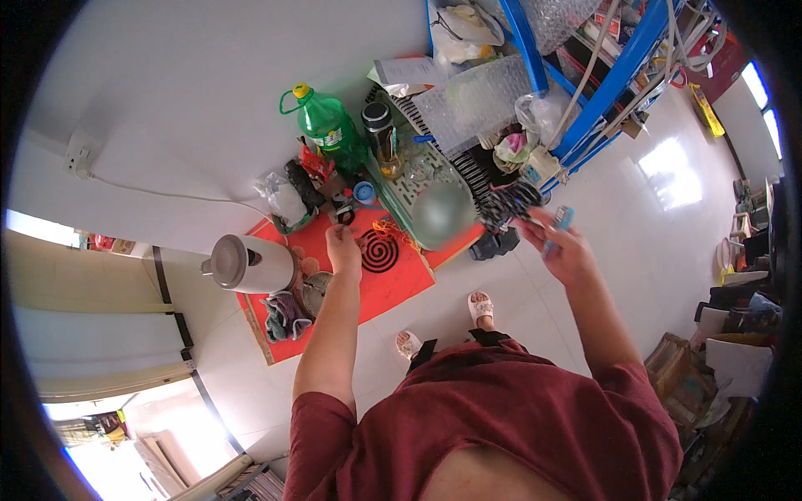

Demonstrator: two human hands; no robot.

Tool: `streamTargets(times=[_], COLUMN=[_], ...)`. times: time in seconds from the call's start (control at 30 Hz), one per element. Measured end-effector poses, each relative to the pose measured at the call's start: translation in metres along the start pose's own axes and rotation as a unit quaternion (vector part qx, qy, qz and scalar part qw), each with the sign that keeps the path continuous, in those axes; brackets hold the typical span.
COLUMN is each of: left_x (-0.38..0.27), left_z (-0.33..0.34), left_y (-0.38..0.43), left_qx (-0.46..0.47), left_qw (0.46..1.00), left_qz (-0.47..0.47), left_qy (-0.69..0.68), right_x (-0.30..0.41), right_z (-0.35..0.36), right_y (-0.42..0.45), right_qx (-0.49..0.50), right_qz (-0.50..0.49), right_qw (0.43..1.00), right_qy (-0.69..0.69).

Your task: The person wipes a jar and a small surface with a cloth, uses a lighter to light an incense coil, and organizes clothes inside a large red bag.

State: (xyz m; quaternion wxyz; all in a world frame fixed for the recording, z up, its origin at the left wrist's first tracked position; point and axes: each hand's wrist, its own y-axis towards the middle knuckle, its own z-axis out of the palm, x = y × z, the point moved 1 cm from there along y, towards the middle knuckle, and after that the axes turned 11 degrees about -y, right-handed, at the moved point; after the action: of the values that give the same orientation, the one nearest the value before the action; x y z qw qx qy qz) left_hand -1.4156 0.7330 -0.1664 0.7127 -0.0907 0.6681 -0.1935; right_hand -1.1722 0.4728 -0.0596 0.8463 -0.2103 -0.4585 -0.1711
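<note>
My left hand [345,248] is over the red tabletop [401,285], fingers bent together beside a small black ring-shaped object [345,216]. Whether it grips that object is unclear. To its right lies a black mosquito coil [380,251], with tangled orange string [390,228] above it. My right hand [567,249] is off the table's right side, closed around a small light-blue item [559,227] that bears writing. Its fingertips reach a blurred black-and-white striped cloth [509,201]; contact is hard to judge. A pale green round vessel [442,214] rests at the near end of a slotted tray [410,181].
A white electric kettle [250,263], round tin [316,293] and grey cloth [285,316] occupy the table's left. A green bottle [332,128] and dark-lidded jar [378,119] stand behind. A blue metal rack [592,119] rises right, with bubble wrap [476,103] beside it. A cable [169,195] runs along the wall.
</note>
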Motion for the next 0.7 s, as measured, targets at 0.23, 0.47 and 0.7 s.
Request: streamTargets(times=[0.23,0.47,0.7], left_x=[0.083,0.105,0.011], left_z=[0.003,0.029,0.025], left_y=[0.056,0.078,0.070], left_qx=[0.210,0.175,0.072], left_qw=[0.818,0.835,0.988], left_qz=[0.058,0.063,0.060], left_qy=[0.532,0.518,0.125], right_x=[-0.022,-0.030,-0.020], right_z=[-0.050,-0.072,-0.074], right_y=[-0.078,-0.109,-0.094], right_qx=[-0.165,-0.208,-0.177], right_qz=[0.051,0.081,0.056], right_qw=[0.985,0.975,0.983], right_qy=[0.006,-0.019,-0.008])
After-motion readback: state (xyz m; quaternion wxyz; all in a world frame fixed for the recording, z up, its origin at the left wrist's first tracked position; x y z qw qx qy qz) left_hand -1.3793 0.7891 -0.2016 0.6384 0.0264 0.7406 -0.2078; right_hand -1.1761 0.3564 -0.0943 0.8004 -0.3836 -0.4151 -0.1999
